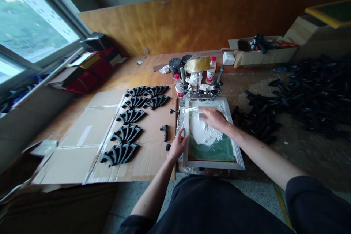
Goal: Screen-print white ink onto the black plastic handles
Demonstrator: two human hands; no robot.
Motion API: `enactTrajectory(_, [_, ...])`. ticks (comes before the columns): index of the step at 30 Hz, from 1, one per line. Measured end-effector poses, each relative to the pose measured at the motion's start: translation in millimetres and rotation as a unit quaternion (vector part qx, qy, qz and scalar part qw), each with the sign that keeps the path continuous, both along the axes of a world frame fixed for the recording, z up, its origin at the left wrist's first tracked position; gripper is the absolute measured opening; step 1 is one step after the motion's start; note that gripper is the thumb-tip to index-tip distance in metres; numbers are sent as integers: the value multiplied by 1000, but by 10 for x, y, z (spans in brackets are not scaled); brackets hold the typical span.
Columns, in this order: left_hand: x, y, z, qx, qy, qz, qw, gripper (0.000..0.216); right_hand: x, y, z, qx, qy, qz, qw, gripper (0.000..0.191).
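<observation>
A silk-screen frame with a metal border lies flat before me, its mesh green at the near end. Thick white ink is spread over the middle and far part of the mesh. My right hand is closed on a squeegee at the far part of the screen, partly covered by my fingers. At the frame's left border is my left hand, fingers apart, fingertips at the metal edge; whether they press on it I cannot tell. One loose black curved handle lies on cardboard left of that hand.
Rows of black curved handles lie on the cardboard sheet at left. Clamps and red-capped bottles stand behind the screen. A dark heap of black parts covers the right side, with an open carton behind it.
</observation>
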State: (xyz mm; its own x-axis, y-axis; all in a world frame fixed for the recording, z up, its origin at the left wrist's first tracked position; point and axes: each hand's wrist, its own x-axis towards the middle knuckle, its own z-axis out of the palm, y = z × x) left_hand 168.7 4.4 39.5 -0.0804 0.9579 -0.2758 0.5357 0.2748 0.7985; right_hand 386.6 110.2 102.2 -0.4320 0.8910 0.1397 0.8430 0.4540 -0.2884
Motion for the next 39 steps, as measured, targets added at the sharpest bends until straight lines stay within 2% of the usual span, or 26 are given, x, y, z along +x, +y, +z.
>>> enactTrajectory(2, [-14,2,-27,-4,-4,1,1000,57,13,-186,-90,4,-24,38,999,7])
enactTrajectory(5, [-27,-1,-67,-6,-16,5,1000,58,163,-489,-174,37,-22,161,986,20])
enactTrajectory(7, [-28,-2,-78,-5,-20,6,1000,59,269,-605,-155,34,-9,242,970,25])
enactTrajectory(9, [-24,-3,-69,-5,-20,9,1000,58,331,-611,-94,5,6,281,960,23])
enactTrajectory(12, [-16,-2,-32,-7,-17,20,1000,57,315,-518,-37,-21,24,246,969,17])
enactTrajectory(15, [-11,-4,7,-10,-15,25,1000,57,258,-535,-117,30,26,201,979,21])
enactTrajectory(19, [-3,-8,43,-9,-23,28,999,59,282,-714,-237,48,27,235,970,26])
enactTrajectory(21, [-1,-5,73,-11,-31,29,999,59,272,-691,-188,30,40,220,974,19])
enactTrajectory(23, [-6,1,136,-13,-44,29,999,61,202,-530,-60,18,58,171,983,21])
enactTrajectory(27, [-27,16,430,-12,-125,27,992,66,152,54,276,24,107,48,993,55])
enactTrajectory(29, [-19,36,658,1,-180,36,983,59,365,331,387,26,143,-17,989,55])
enactTrajectory(31, [16,90,909,29,-218,53,974,52,729,508,404,37,190,-108,975,43])
enactTrajectory(33, [75,198,1150,85,-253,71,961,52,1094,544,313,45,204,-193,959,34])
enactTrajectory(35, [146,359,1353,151,-292,74,941,51,1287,434,123,37,183,-218,958,38])
enactTrajectory(37, [210,533,1493,189,-327,66,924,49,1223,213,-131,12,162,-181,970,37])
enactTrajectory(39, [266,650,1535,194,-347,67,915,49,952,-51,-386,-5,130,-107,986,29])
